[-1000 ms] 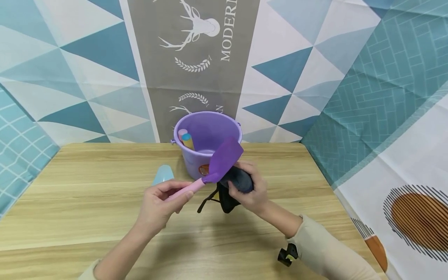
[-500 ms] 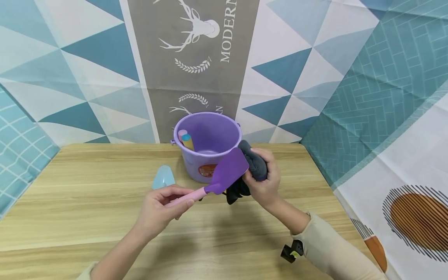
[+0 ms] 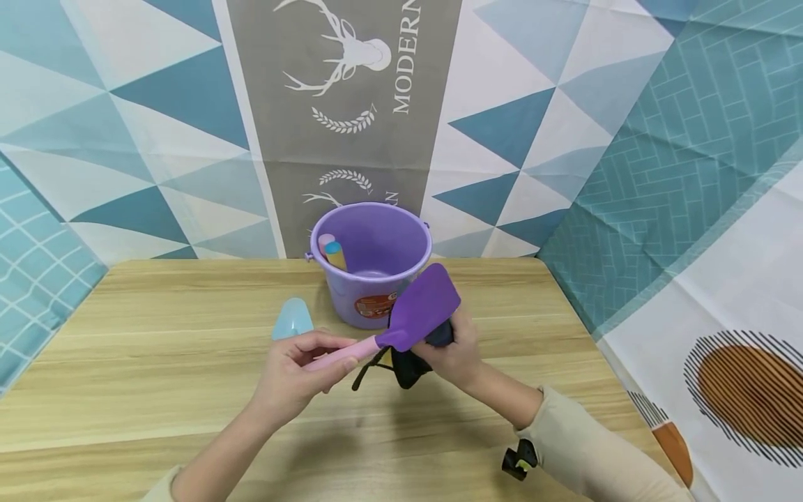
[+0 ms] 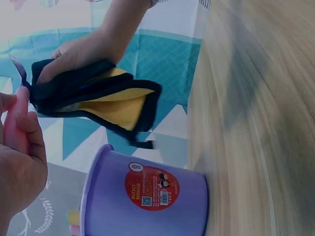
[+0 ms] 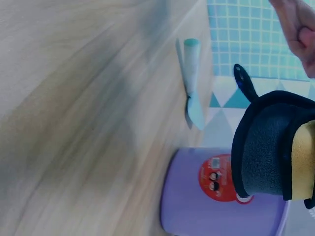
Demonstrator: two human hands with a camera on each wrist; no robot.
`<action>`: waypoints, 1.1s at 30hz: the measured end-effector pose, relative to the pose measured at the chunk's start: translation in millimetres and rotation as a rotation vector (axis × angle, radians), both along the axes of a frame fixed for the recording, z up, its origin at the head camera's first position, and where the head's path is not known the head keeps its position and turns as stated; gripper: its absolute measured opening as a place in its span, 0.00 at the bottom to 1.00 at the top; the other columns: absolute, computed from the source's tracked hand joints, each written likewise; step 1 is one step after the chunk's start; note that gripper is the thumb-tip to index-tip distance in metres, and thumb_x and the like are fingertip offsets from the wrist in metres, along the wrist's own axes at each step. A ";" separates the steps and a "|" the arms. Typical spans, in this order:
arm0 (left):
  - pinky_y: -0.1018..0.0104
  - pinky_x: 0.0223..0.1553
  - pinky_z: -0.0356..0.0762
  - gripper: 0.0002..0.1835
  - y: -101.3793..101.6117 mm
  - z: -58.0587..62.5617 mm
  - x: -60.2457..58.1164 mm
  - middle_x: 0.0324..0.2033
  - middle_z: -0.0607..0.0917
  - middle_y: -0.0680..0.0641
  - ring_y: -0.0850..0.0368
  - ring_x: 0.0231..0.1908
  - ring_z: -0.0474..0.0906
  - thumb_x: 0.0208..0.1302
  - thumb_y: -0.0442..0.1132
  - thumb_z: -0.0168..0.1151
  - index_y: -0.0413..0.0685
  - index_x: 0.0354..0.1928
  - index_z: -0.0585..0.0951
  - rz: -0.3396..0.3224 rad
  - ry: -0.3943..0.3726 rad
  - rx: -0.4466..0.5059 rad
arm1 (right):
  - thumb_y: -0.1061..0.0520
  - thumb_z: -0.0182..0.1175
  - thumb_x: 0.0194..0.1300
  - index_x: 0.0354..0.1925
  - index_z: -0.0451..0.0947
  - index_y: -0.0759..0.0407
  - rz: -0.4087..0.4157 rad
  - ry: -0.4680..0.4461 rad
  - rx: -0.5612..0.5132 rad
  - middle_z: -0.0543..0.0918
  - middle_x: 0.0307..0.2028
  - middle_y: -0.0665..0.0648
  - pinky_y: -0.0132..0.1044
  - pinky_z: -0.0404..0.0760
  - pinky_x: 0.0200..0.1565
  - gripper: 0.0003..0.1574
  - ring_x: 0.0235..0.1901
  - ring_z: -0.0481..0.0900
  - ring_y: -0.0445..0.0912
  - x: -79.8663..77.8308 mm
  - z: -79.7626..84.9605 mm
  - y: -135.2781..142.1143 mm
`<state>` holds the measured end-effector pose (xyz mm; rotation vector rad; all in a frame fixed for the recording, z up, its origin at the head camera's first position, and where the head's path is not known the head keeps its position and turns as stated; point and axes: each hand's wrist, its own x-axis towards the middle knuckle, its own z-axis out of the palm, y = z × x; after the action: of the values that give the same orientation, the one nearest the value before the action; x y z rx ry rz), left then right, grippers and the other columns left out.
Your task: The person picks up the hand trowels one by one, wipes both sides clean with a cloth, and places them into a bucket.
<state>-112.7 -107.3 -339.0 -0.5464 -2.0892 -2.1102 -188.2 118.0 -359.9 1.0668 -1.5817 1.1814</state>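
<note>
My left hand (image 3: 282,380) pinches the pink handle of a toy shovel (image 3: 425,307), its purple blade tilted up to the right. My right hand (image 3: 458,355) grips a folded dark cloth (image 4: 120,105) with black edging, a yellow side and a hanging loop. In the head view the cloth lies right behind the blade, which hides part of it and some right-hand fingers. Whether cloth and blade touch, I cannot tell. Behind both hands stands a purple bucket (image 3: 345,289) with a red label.
A light blue toy shovel (image 5: 192,73) lies on the wooden table (image 3: 157,362), left of the bucket. Inside the bucket, a pink handle (image 3: 325,240) and a yellow, blue-topped handle (image 3: 335,256) lean on its left wall. Patterned cloth walls (image 3: 502,139) stand behind and beside the table.
The right hand with the cloth went right and up along the blade, then back left and down behind it. The shovel has shifted slightly right and down in the left hand.
</note>
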 end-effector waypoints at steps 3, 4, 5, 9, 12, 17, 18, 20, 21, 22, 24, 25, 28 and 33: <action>0.69 0.14 0.70 0.11 0.2 0.4 0.1 0.28 0.83 0.58 0.68 0.17 0.71 0.51 0.28 0.68 0.48 0.37 0.85 -0.008 0.001 0.002 | 0.49 0.61 0.60 0.37 0.70 0.73 -0.019 -0.060 0.020 0.77 0.31 0.64 0.26 0.75 0.45 0.26 0.35 0.76 0.42 -1.0 -3.4 0.0; 0.69 0.13 0.70 0.10 -0.1 0.2 0.3 0.28 0.83 0.58 0.68 0.17 0.71 0.52 0.29 0.68 0.48 0.37 0.85 -0.011 0.003 0.000 | 0.52 0.61 0.60 0.38 0.70 0.74 -0.013 -0.110 0.002 0.78 0.32 0.62 0.26 0.76 0.45 0.24 0.36 0.77 0.40 -2.0 -2.7 1.1; 0.69 0.13 0.70 0.10 -0.6 -0.2 0.4 0.28 0.83 0.58 0.68 0.18 0.72 0.52 0.29 0.68 0.47 0.37 0.85 -0.014 0.006 -0.002 | 0.55 0.62 0.60 0.39 0.70 0.74 0.002 -0.171 -0.025 0.79 0.34 0.60 0.26 0.75 0.45 0.22 0.38 0.77 0.38 -3.2 -1.0 2.7; 0.69 0.13 0.69 0.11 -5.7 -3.1 0.8 0.30 0.84 0.58 0.67 0.19 0.72 0.52 0.26 0.66 0.45 0.38 0.85 -0.032 0.028 -0.002 | 0.66 0.60 0.56 0.47 0.71 0.75 0.006 -0.354 -0.155 0.79 0.44 0.47 0.26 0.75 0.47 0.20 0.45 0.76 0.36 -6.5 11.2 10.9; 0.69 0.13 0.68 0.12 -10.4 -4.6 1.2 0.31 0.84 0.58 0.68 0.19 0.71 0.53 0.25 0.65 0.46 0.39 0.85 -0.032 0.034 -0.004 | 0.64 0.60 0.59 0.50 0.70 0.75 0.005 -0.377 -0.192 0.78 0.48 0.44 0.28 0.76 0.48 0.23 0.47 0.77 0.39 -6.1 21.0 14.2; 0.69 0.13 0.69 0.12 -13.6 -4.7 1.3 0.32 0.85 0.58 0.68 0.20 0.72 0.53 0.25 0.65 0.46 0.38 0.85 -0.038 0.017 -0.015 | 0.55 0.60 0.63 0.50 0.70 0.76 0.015 -0.323 -0.190 0.78 0.48 0.44 0.30 0.76 0.50 0.26 0.47 0.77 0.40 -3.5 30.2 12.7; 0.69 0.13 0.69 0.12 -13.6 -4.5 1.4 0.32 0.85 0.59 0.67 0.20 0.73 0.53 0.26 0.66 0.46 0.38 0.85 -0.037 0.012 -0.026 | 0.53 0.60 0.63 0.49 0.70 0.76 0.022 -0.304 -0.187 0.78 0.48 0.45 0.30 0.76 0.50 0.28 0.47 0.77 0.40 -3.2 30.7 12.1; 0.68 0.14 0.70 0.11 -13.2 -4.0 1.5 0.32 0.85 0.59 0.67 0.20 0.73 0.53 0.27 0.66 0.46 0.38 0.85 -0.035 0.007 -0.044 | 0.49 0.60 0.63 0.48 0.70 0.77 0.052 -0.268 -0.186 0.79 0.47 0.45 0.30 0.76 0.50 0.31 0.46 0.77 0.40 -2.4 31.2 10.7; 0.68 0.14 0.70 0.11 -13.0 -3.7 1.5 0.32 0.85 0.59 0.66 0.20 0.73 0.53 0.27 0.66 0.46 0.38 0.85 -0.036 0.006 -0.050 | 0.48 0.60 0.62 0.47 0.70 0.78 0.069 -0.250 -0.187 0.79 0.47 0.45 0.30 0.76 0.49 0.32 0.46 0.77 0.40 -2.0 31.2 9.9; 0.68 0.14 0.70 0.11 -12.8 -3.4 1.5 0.32 0.85 0.59 0.66 0.19 0.73 0.53 0.27 0.66 0.46 0.38 0.85 -0.035 0.008 -0.053 | 0.47 0.61 0.62 0.47 0.70 0.78 0.088 -0.236 -0.189 0.79 0.47 0.46 0.30 0.77 0.48 0.33 0.45 0.78 0.40 -1.7 31.2 9.1; 0.68 0.13 0.69 0.11 -12.4 -3.1 1.2 0.31 0.84 0.59 0.67 0.18 0.72 0.52 0.27 0.66 0.47 0.38 0.85 -0.046 0.014 -0.035 | 0.46 0.61 0.62 0.47 0.70 0.77 0.132 -0.213 -0.187 0.79 0.47 0.47 0.29 0.77 0.48 0.34 0.45 0.78 0.41 -1.0 31.1 7.1; 0.68 0.13 0.69 0.11 -12.3 -3.1 0.8 0.30 0.84 0.58 0.67 0.18 0.71 0.53 0.27 0.66 0.47 0.38 0.85 -0.057 0.019 -0.016 | 0.46 0.61 0.62 0.47 0.70 0.77 0.152 -0.206 -0.182 0.79 0.48 0.47 0.29 0.77 0.48 0.34 0.45 0.78 0.41 -0.5 31.1 5.9; 0.68 0.13 0.67 0.13 -12.3 -3.1 -0.8 0.30 0.84 0.57 0.68 0.17 0.70 0.54 0.26 0.64 0.51 0.38 0.85 -0.089 0.023 0.043 | 0.48 0.61 0.62 0.48 0.69 0.77 0.194 -0.185 -0.158 0.79 0.48 0.47 0.29 0.77 0.47 0.32 0.45 0.77 0.41 0.9 29.8 2.6; 0.68 0.13 0.64 0.18 -12.8 -3.5 -3.4 0.28 0.83 0.58 0.68 0.17 0.69 0.54 0.22 0.61 0.55 0.38 0.85 -0.116 0.027 0.114 | 0.52 0.59 0.63 0.46 0.69 0.75 0.211 -0.171 -0.092 0.78 0.47 0.49 0.29 0.75 0.47 0.27 0.44 0.76 0.40 3.7 23.6 -2.1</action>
<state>-116.1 -120.1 -342.6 -0.6928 -1.9519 -2.2543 -184.5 115.9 -336.3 1.1171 -1.5542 1.5077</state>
